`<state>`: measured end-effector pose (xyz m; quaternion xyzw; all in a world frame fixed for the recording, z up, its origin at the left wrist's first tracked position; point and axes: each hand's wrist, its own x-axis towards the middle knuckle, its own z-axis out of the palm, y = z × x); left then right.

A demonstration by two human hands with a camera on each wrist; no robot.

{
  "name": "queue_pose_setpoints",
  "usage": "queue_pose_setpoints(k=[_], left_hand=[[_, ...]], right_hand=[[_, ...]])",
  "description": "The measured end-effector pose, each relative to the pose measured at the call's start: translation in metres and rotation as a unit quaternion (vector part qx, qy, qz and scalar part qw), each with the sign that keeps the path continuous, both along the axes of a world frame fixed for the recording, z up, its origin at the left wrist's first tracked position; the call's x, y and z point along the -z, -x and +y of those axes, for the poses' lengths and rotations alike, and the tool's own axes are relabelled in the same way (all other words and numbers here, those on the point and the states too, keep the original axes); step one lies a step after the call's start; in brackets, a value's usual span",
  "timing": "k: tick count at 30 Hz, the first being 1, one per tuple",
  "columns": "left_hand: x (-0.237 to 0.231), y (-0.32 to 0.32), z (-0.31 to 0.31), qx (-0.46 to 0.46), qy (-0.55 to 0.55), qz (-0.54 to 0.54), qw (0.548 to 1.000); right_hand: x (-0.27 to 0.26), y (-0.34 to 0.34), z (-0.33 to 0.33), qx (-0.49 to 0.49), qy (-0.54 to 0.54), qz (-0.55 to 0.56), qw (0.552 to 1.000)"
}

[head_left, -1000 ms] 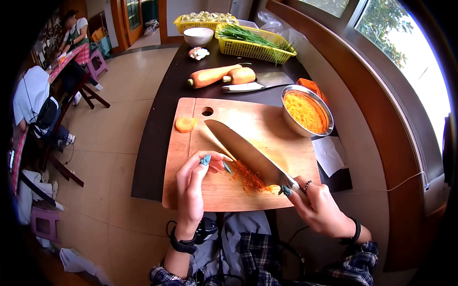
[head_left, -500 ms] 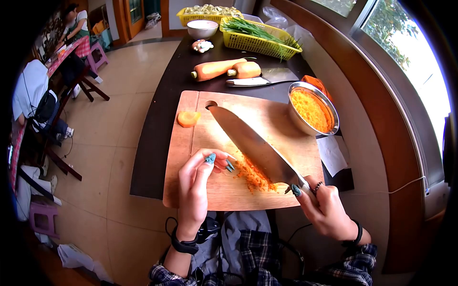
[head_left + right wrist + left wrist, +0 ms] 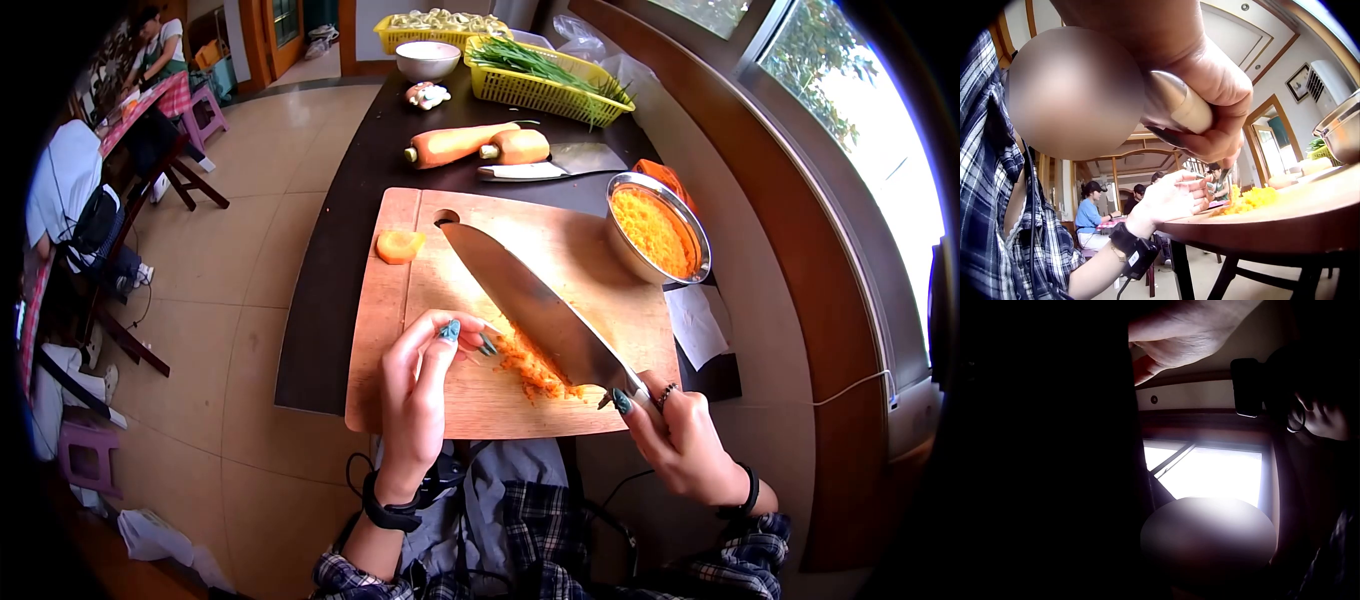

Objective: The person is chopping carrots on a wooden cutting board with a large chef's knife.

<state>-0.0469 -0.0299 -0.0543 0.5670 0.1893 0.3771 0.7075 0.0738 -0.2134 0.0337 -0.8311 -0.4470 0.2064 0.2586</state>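
A large knife (image 3: 535, 300) stands over the wooden cutting board (image 3: 440, 400), its blade slanting from upper left to lower right. My right hand (image 3: 685, 440) grips its handle; the right wrist view shows the fingers of that hand (image 3: 1210, 87) curled round the pale handle (image 3: 1192, 115). Minced carrot (image 3: 532, 372) lies along the blade's left side. My left hand (image 3: 415, 400) is beside the mince, fingers bent loosely, holding nothing visible; whether its fingertips touch the blade is unclear. A carrot piece (image 3: 400, 247) sits at the board's upper left.
Beyond the board are two carrots (image 3: 455, 146), a cleaver (image 3: 590, 158), a white bowl (image 3: 427, 62), and a yellow basket of greens (image 3: 545, 90). A steel bowl of minced carrot (image 3: 655, 235) stands at the board's right edge. People sit at another table in the background.
Over the last second the knife and right hand have shifted slightly right, and the left hand slightly right too. The view has moved a little; the mince shows more plainly beside the blade.
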Motion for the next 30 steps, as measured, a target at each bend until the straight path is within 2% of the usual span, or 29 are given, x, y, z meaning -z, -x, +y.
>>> queue_pose_setpoints(k=[4,6,7,11,14,17,20,24,27,30], left_hand=[[-0.0013,-0.0008,-0.0012,0.002,0.000,-0.010,1.000],[-0.0020,-0.0002,-0.0010,0.001,-0.001,-0.008,1.000],[-0.0023,-0.0002,-0.0013,0.001,-0.003,-0.006,1.000],[-0.0033,-0.0014,-0.0011,0.004,-0.015,-0.001,1.000],[-0.0023,-0.0007,-0.0007,0.003,-0.015,0.004,1.000],[-0.0030,-0.0023,-0.0013,0.002,-0.020,0.009,1.000],[-0.0019,-0.0014,-0.0005,0.007,-0.018,0.008,1.000],[-0.0038,-0.0020,-0.0020,0.003,-0.016,0.009,1.000],[-0.0023,-0.0013,-0.0012,0.003,-0.013,0.012,1.000],[-0.0019,-0.0024,-0.0021,0.006,-0.014,0.012,1.000]], right_hand=[[0.0029,-0.0069,-0.0021,-0.027,0.007,0.000,1.000],[0.0053,-0.0067,-0.0056,-0.017,-0.048,-0.016,0.999],[0.0025,-0.0032,-0.0034,0.012,-0.031,-0.004,0.999],[0.0021,-0.0087,-0.0031,-0.013,0.008,0.008,1.000],[-0.0003,-0.0040,-0.0038,0.012,-0.010,-0.009,1.000],[0.0015,-0.0087,-0.0028,-0.020,-0.012,-0.019,1.000],[0.0022,-0.0081,-0.0056,0.010,-0.007,-0.002,1.000],[0.0029,-0.0085,-0.0030,-0.008,0.004,-0.010,1.000],[0.0029,-0.0069,-0.0037,0.004,-0.032,-0.014,0.999],[0.0030,-0.0091,-0.0028,-0.011,0.014,-0.022,1.000]])
